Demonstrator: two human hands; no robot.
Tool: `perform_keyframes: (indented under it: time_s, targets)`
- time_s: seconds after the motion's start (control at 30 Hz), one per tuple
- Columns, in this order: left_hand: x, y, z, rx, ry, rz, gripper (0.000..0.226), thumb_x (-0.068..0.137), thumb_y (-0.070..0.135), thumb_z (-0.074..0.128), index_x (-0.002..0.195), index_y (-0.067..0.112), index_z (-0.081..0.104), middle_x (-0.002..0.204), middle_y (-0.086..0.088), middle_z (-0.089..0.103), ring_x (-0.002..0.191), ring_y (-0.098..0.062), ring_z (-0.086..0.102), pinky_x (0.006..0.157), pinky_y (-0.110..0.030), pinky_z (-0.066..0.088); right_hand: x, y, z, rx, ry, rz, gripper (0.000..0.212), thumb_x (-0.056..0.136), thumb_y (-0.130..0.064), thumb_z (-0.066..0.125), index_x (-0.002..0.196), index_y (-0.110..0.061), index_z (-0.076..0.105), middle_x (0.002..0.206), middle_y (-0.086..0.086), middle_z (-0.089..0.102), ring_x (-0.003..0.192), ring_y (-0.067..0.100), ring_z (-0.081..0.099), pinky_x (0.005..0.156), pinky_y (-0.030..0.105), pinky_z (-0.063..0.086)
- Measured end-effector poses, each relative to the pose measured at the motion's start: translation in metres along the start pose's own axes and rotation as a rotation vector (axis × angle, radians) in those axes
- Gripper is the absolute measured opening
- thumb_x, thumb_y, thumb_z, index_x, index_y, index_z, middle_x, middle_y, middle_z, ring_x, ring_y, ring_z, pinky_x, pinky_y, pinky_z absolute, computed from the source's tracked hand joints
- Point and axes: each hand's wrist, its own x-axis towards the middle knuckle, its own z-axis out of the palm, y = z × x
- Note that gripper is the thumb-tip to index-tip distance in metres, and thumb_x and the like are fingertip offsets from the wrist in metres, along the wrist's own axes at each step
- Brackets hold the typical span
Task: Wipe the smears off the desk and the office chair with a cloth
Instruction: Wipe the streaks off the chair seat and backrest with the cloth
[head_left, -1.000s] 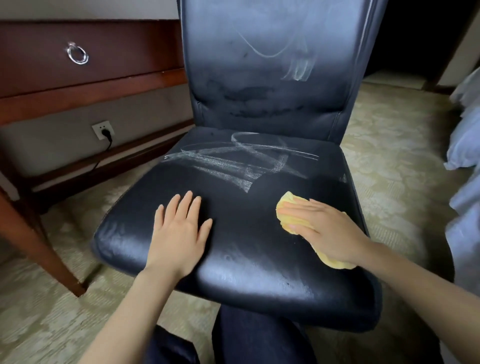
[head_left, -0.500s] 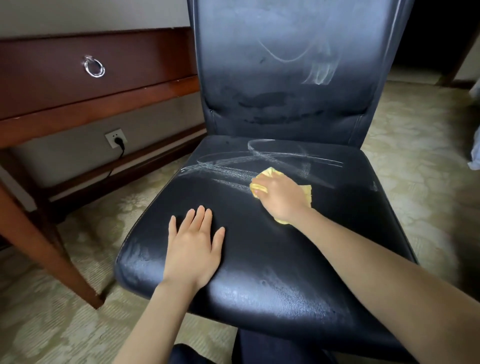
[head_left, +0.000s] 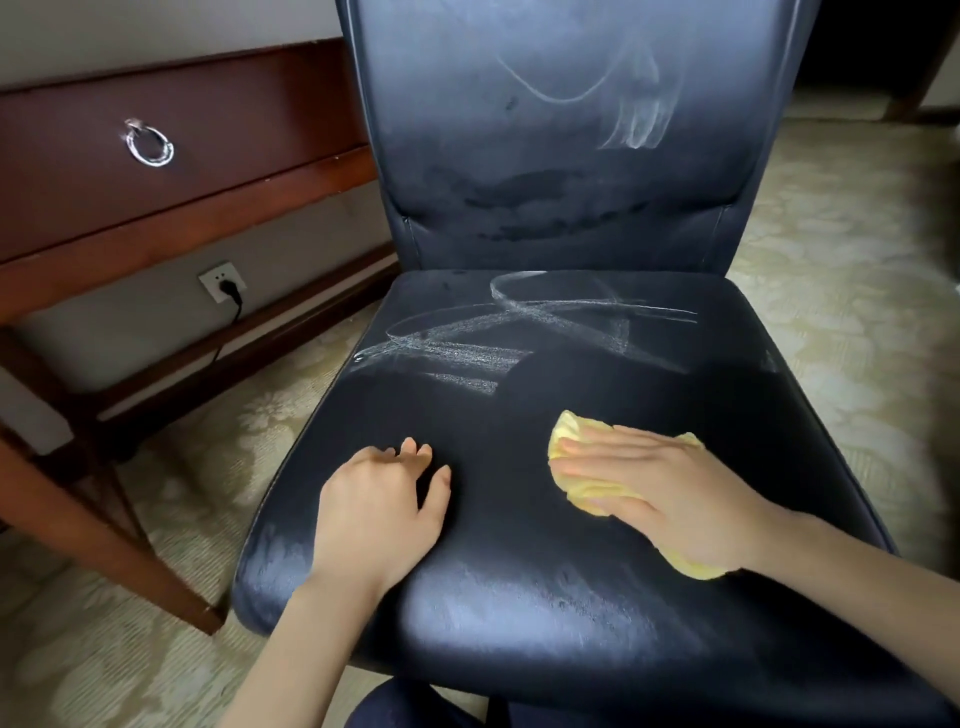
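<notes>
Wiping the chair (head_left: 519, 597) seat, cloth (head_left: 567, 431) lying short of the marks.

The right hand (head_left: 660, 493) is lying flat on the yellow cloth, fingers straight, pressing it onto the seat's front right part rather than clutching it. The left hand (head_left: 379, 514) is resting near the front left edge, fingers loosely bent, holding nothing and seemingly steadying the seat. White smears (head_left: 493, 338) are streaking the back half of the seat, apart from the cloth, and another mark (head_left: 634, 114) is showing on the backrest. I'd say the seat is the step in hand and the job is far from done. The next stroke is calling for a firm push away and leftward across those streaks, then the backrest. The desk (head_left: 182, 156) is standing to the left, its top out of sight.
</notes>
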Motion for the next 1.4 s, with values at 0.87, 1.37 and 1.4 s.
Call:
perform_keyframes:
  time_s: [0.87,1.37,1.4]
  targets:
    - [0.028,-0.064,0.022,-0.028,0.034,-0.109,0.079,0.086,0.068,-0.005,0.15,0.029,0.021,0.159,0.008,0.014,0.146,-0.011,0.0,0.118,-0.036,-0.005,0.169,-0.016,0.04,-0.027,0.192,0.209,0.033,0.095,-0.026,0.05,0.127,-0.03,0.058,0.13,-0.004,0.056,0.127,0.022,0.04,0.105,0.035,0.033]
    - [0.006,-0.04,0.023,-0.16,0.091,-0.188,0.068,0.094,0.059,0.008,0.148,0.022,0.027,0.158,0.001,0.021,0.146,-0.018,0.007,0.117,-0.035,0.01,0.041,-0.006,0.014,0.046,0.211,0.269,0.033,0.09,-0.011,0.052,0.114,-0.031,0.06,0.12,-0.033,0.053,0.119,0.0,0.047,0.109,0.012,0.019]
    - [0.003,-0.036,0.023,-0.171,0.101,-0.196,0.068,0.094,0.058,0.008,0.148,0.021,0.029,0.157,-0.001,0.023,0.146,-0.02,0.008,0.116,-0.036,0.011,0.04,0.001,0.012,0.046,0.232,0.319,0.033,0.091,-0.013,0.053,0.117,-0.033,0.061,0.122,-0.034,0.054,0.122,-0.001,0.046,0.108,0.012,0.018]
